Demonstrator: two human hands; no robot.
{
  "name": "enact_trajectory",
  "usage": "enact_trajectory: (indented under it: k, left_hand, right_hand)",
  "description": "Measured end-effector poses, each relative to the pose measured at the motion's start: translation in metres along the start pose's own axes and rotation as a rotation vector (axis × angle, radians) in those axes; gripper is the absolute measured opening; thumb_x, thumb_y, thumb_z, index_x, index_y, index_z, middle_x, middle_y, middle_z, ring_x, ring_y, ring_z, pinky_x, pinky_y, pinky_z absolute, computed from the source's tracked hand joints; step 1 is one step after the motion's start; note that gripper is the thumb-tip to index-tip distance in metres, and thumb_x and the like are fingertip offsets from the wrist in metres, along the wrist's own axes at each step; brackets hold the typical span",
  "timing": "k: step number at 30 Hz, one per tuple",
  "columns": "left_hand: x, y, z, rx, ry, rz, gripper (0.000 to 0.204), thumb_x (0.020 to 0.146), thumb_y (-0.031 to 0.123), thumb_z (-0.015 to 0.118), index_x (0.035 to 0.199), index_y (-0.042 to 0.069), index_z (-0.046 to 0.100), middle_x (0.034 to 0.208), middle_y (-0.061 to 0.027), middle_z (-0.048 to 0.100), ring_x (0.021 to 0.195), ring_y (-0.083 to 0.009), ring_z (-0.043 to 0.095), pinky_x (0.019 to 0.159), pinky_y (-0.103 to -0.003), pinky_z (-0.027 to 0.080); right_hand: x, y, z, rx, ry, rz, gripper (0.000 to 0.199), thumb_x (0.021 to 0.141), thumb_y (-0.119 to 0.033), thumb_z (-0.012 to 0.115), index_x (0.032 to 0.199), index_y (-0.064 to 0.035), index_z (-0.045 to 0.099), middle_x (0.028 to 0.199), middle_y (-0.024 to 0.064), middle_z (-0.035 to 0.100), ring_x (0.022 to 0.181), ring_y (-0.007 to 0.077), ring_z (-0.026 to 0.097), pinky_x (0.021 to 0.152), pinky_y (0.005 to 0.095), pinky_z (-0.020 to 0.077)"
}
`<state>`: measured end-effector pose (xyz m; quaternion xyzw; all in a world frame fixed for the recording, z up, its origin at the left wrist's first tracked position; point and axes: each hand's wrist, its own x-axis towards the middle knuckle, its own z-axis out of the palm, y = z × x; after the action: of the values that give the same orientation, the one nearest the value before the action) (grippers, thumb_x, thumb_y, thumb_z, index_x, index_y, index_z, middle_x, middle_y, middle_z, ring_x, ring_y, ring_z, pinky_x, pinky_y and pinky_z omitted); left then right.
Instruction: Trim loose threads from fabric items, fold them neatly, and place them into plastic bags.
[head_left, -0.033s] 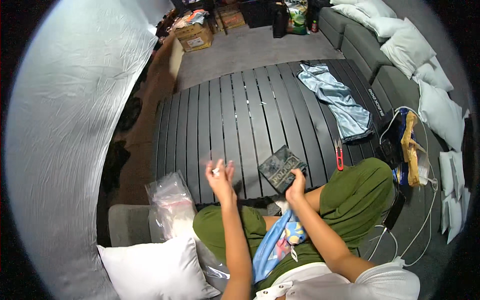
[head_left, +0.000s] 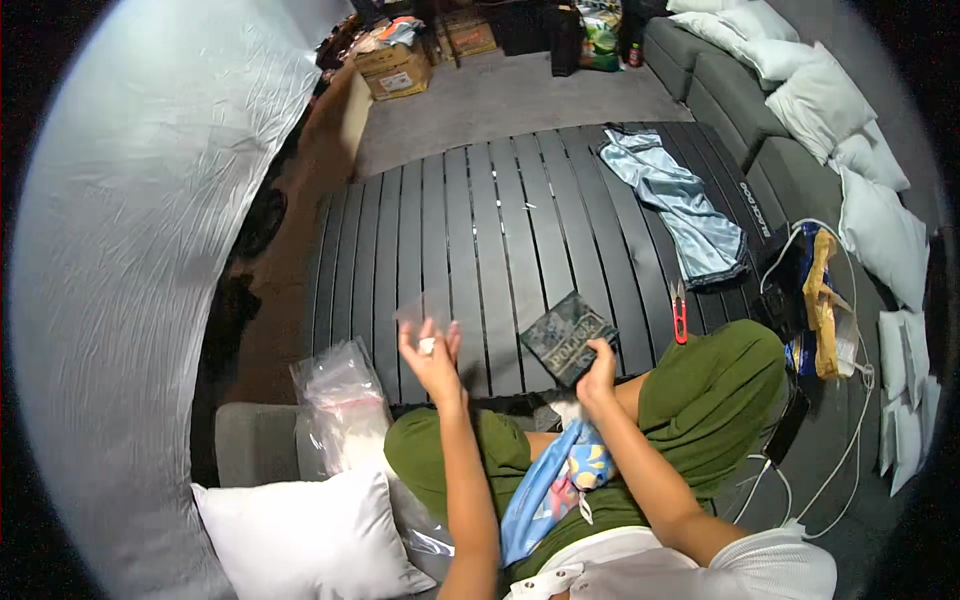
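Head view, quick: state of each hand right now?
Left hand: raised, fingers spread, pinching a small clear plastic bag.
Right hand: closed on the edge of the dark patterned packet lying on the slatted table.

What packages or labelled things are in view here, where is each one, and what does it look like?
Flat printed packet: slatted platform, under right hand; square, dark camouflage pattern.
Clear plastic bag: in raised left hand; small, transparent.
Cardboard box: far floor; brown, white label.
Plastic bag stack: near left knee; clear, crinkled.
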<state>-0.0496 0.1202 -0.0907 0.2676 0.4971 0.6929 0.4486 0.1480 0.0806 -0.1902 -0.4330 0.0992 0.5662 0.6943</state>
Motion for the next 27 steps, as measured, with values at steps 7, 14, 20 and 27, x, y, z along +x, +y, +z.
enact_trajectory:
  k: [7, 14, 20, 27]
  left_hand:
    - [-0.012, 0.052, 0.009, 0.511, -0.024, 0.494, 0.010, 0.079, -0.008, 0.051, 0.084, 0.000, 0.048, 0.138, -0.0154, 0.024, 0.073, -0.0139, 0.061, 0.060, -0.021, 0.049]
    - [-0.011, 0.051, 0.006, 1.059, -0.202, 0.741, 0.015, 0.076, -0.005, 0.053, 0.089, -0.001, 0.058, 0.103, -0.0149, 0.058, 0.080, -0.0209, 0.062, 0.068, -0.027, 0.049]
    - [-0.026, 0.062, 0.041, 1.196, -0.160, 0.998, 0.032, 0.079, -0.001, 0.052, 0.111, 0.004, 0.052, 0.111, -0.0111, 0.054, 0.095, -0.0265, 0.057, 0.075, -0.032, 0.048]
    - [-0.053, 0.034, 0.057, 1.250, -0.387, 1.048, 0.033, 0.080, 0.002, 0.051, 0.113, 0.004, 0.051, 0.112, -0.0122, 0.053, 0.097, -0.0291, 0.055, 0.079, -0.034, 0.046]
  right_hand:
    - [-0.010, -0.059, -0.014, -0.008, -0.236, 0.282, 0.035, 0.077, -0.017, 0.044, 0.107, -0.0003, 0.048, 0.109, 0.0132, 0.055, 0.099, 0.0279, 0.053, 0.090, 0.0428, 0.0402]
    - [-0.029, -0.078, -0.023, -0.017, -0.352, 0.390, 0.039, 0.076, -0.015, 0.044, 0.111, 0.0015, 0.046, 0.109, 0.0145, 0.054, 0.100, 0.0290, 0.053, 0.090, 0.0433, 0.0408]
    - [-0.064, -0.107, -0.019, 0.013, -0.490, 0.567, 0.038, 0.078, -0.020, 0.047, 0.110, 0.0016, 0.050, 0.107, 0.0165, 0.056, 0.097, 0.0301, 0.056, 0.088, 0.0447, 0.0425]
    - [-0.081, -0.132, -0.025, -0.058, -0.560, 0.677, 0.041, 0.083, -0.025, 0.047, 0.113, 0.0030, 0.049, 0.110, 0.0183, 0.056, 0.100, 0.0298, 0.055, 0.090, 0.0452, 0.0408]
